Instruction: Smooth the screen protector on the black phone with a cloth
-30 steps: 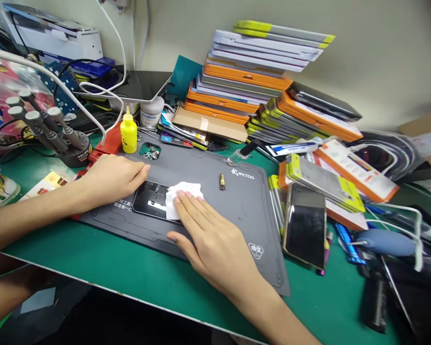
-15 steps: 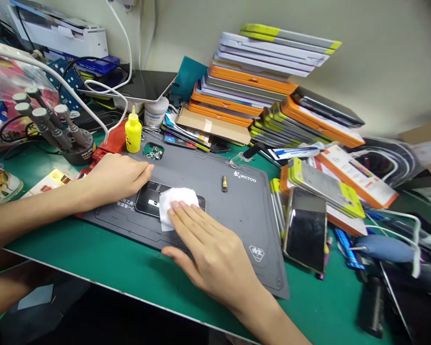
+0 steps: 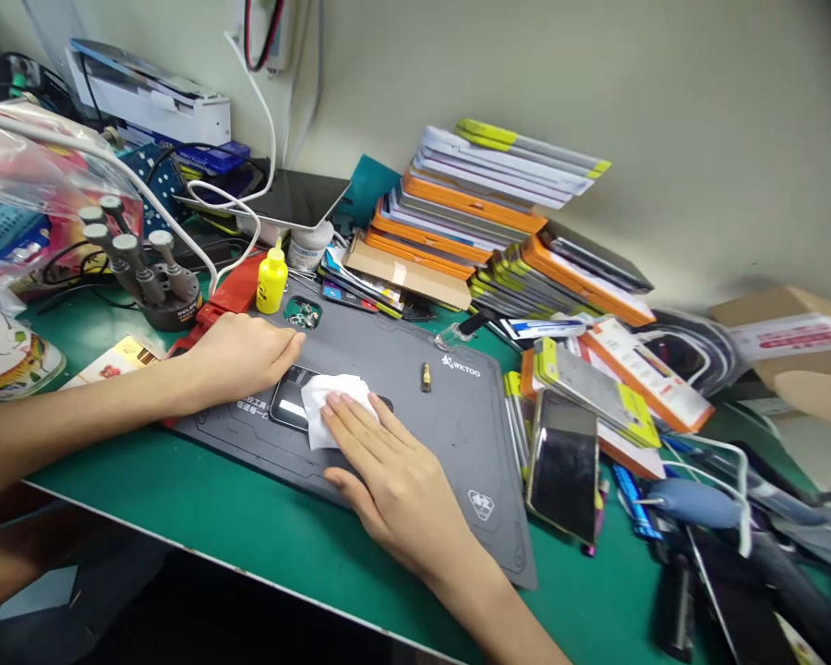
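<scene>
A dark smartphone point(image 3: 287, 409) lies on a grey work mat point(image 3: 429, 462), with a white tissue point(image 3: 317, 420) spread over its middle. My right hand point(image 3: 388, 462) presses flat on the tissue, fingers stretched out and thumb apart. At the phone's upper left end rests my left hand point(image 3: 249, 356), closed, its fingers curled under. Whatever those fingers grip is hidden from view. A small brass-coloured brush tip point(image 3: 426, 377) stands on the mat to the right of the phone.
Behind the mat are a yellow bottle point(image 3: 271, 279), a screwdriver holder point(image 3: 173, 309) and a red tool point(image 3: 239, 288). Stacked orange and grey boxes point(image 3: 450, 222) line the wall. To the right lie another phone point(image 3: 564, 466), more boxes and a blue-handled tool point(image 3: 699, 501).
My right hand and the tissue have slid slightly left along the phone. The left hand keeps its place beside the phone. The camera view has shifted.
</scene>
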`<state>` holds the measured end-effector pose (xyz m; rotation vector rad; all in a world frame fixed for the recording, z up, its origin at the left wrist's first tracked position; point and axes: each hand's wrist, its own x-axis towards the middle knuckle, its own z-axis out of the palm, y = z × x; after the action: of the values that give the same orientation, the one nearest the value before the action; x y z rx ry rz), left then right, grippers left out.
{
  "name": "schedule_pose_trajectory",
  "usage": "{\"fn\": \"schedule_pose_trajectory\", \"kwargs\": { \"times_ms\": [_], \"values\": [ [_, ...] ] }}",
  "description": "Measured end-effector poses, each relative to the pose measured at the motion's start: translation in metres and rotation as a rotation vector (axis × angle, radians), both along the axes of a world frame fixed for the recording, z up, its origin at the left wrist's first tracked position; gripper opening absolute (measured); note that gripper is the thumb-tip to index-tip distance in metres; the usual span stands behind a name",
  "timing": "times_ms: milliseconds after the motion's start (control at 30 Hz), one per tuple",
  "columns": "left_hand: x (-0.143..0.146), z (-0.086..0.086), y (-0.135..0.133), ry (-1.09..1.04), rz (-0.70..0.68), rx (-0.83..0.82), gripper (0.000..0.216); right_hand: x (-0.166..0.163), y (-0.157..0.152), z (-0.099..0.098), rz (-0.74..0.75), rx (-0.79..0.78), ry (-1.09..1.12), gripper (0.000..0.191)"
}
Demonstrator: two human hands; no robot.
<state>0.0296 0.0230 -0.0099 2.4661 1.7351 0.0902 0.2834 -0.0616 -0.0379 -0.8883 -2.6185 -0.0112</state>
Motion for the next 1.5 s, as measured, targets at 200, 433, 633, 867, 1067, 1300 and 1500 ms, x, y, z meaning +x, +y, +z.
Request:
{"fn": "schedule_pose_trajectory", "kwargs": {
  "times_ms": [200,433,633,867,1067,1300,1500],
  "values": [
    [-0.006,0.011,0.006,-0.32,0.027,-0.117,0.052,-0.025,0.003,-0.001,-0.086,-0.021,-0.104,0.07],
    [-0.011,0.011,0.008,-0.639,0.017,-0.21,0.052,-0.038,0.0,0.002,-0.054,0.011,-0.124,0.076],
    [-0.011,0.009,0.008,-0.701,0.04,-0.167,0.055,-0.054,0.0,-0.001,-0.093,-0.017,-0.114,0.085],
    [-0.012,0.01,0.004,-0.498,0.062,-0.047,0.054,-0.063,0.003,0.002,-0.061,-0.083,-0.1,0.078],
    [-0.009,0.015,0.0,-0.303,0.089,0.026,0.056,-0.065,0.012,0.006,-0.043,-0.049,-0.095,0.081],
    [-0.009,0.014,-0.002,-0.188,0.086,0.058,0.058,-0.061,0.007,0.006,-0.033,-0.04,-0.077,0.071],
    [-0.009,0.015,0.002,-0.131,0.104,0.066,0.059,-0.071,0.016,0.004,-0.047,-0.064,-0.079,0.085]
  ]
}}
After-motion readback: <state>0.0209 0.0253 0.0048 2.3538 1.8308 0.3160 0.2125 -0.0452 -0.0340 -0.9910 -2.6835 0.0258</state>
